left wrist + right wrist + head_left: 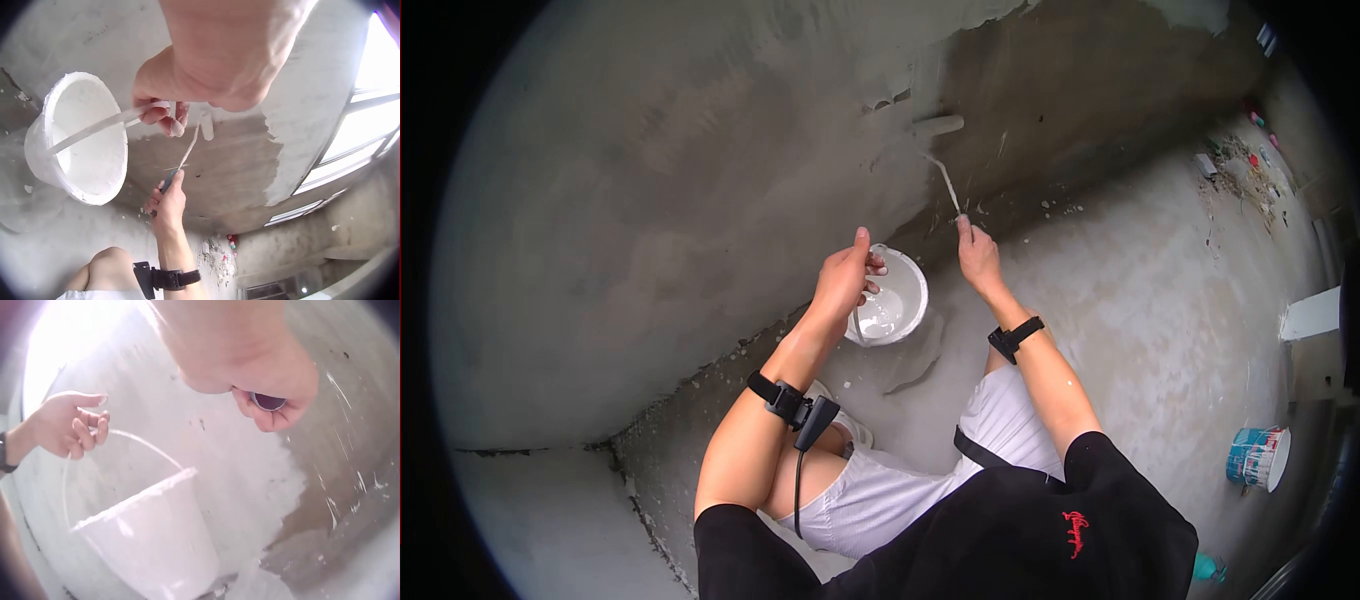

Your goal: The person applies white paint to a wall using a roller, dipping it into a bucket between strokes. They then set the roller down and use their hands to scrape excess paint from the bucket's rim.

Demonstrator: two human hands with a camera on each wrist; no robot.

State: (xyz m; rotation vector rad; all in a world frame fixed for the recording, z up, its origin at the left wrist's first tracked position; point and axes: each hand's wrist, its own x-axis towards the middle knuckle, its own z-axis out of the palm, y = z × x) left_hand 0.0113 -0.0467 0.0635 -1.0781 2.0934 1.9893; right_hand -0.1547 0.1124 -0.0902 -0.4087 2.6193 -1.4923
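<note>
My left hand (847, 278) holds the white bucket (915, 290) by its bail handle (94, 132), which crosses the curled fingers while the thumb points up. White liquid shows inside the bucket, and its rim is smeared with white. In the right wrist view the bucket (156, 531) hangs tilted below the hand. My right hand (980, 258) grips a paint roller by its blue-grey grip (170, 181). The roller's white-coated rod leads up to the roller sleeve (940, 125), which lies against the wall where a pale grey area meets a darker brown one.
The wall (630, 220) runs along the front, with white streaks low on its brown part. Rubble (1250, 180) lies on the floor at the far right. A blue and white bucket (1255, 458) stands to the right. Windows (344, 137) show in the left wrist view.
</note>
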